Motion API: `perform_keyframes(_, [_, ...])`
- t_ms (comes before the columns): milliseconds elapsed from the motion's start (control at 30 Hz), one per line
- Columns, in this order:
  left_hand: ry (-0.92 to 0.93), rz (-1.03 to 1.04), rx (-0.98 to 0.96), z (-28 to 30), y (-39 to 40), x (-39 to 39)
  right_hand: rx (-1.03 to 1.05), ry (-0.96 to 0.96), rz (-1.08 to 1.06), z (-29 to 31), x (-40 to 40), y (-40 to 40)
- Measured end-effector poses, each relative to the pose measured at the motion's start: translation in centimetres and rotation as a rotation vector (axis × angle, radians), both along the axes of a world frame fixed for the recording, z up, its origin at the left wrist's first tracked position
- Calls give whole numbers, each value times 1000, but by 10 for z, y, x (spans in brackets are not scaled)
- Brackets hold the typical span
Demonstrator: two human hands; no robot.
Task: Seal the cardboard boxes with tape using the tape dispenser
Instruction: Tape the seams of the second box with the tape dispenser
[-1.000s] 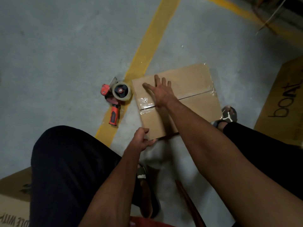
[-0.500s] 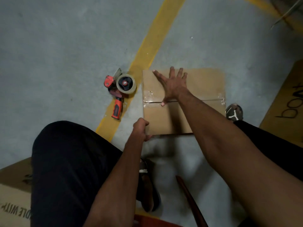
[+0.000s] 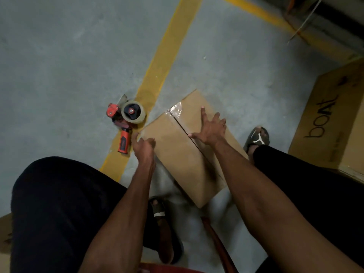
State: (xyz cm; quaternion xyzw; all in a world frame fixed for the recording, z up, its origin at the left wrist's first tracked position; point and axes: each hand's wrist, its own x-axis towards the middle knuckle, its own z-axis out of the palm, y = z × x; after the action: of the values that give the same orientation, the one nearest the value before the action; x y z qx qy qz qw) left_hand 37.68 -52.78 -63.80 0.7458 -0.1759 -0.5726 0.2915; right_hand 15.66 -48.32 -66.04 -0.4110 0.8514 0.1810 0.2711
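Concrete floor [image 3: 59,56] runs under me, crossed by a yellow line [image 3: 167,56]. Nearest, my left hand [image 3: 143,147] grips the cardboard box [image 3: 173,154] at its left corner, fingers curled over the edge. My right hand [image 3: 210,128] lies flat and spread on the top, holding nothing. A second ago the box sat nearly square to me; now it is swung onto a diagonal, its taped seam [image 3: 176,113] running away from me. I judge I am lining up the next strip. Beyond my left hand the tape dispenser [image 3: 126,123] lies untouched on the floor, just beside the box. Far right stands a bigger printed carton [image 3: 331,123]
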Motion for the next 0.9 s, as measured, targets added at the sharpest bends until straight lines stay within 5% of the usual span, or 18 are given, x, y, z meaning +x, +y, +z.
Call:
perform_keyframes(300, [70, -364, -195, -15, -27, -10, 32, -137, -175, -1, -22, 10])
perform_keyframes(600, [-334, -952, -312, -39, -8, 11, -57, -127, -270, -6, 14, 68])
perform_keyframes(900, [-480, -1333, -309, -36, 23, 9, -69, -121, -382, 0, 11, 99])
